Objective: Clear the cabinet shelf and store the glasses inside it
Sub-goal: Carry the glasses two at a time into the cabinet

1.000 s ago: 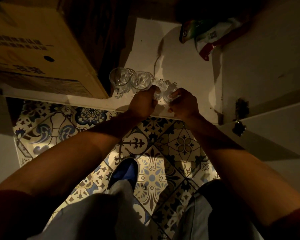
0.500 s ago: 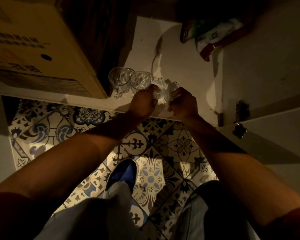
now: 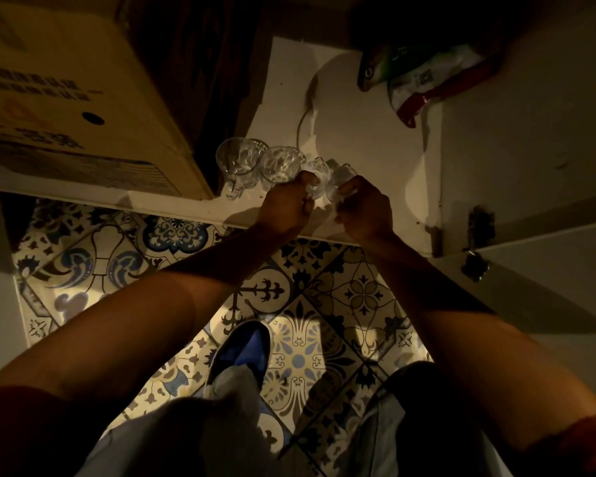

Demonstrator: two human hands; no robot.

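On shelf (image 3: 358, 139), hands gripping glasses (image 3: 327, 180)

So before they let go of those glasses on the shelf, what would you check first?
1. Left hand grips a glass: ok.
2. Right hand grips a glass: ok.
3. Held glasses resting on the shelf: cannot tell.
4. Two mugs already standing on the shelf, left of the hands: ok.
5. Bare shelf behind the hands: ok.
6. Shelf cleared: not ok, a packet lies at the back and a box stands at the left.
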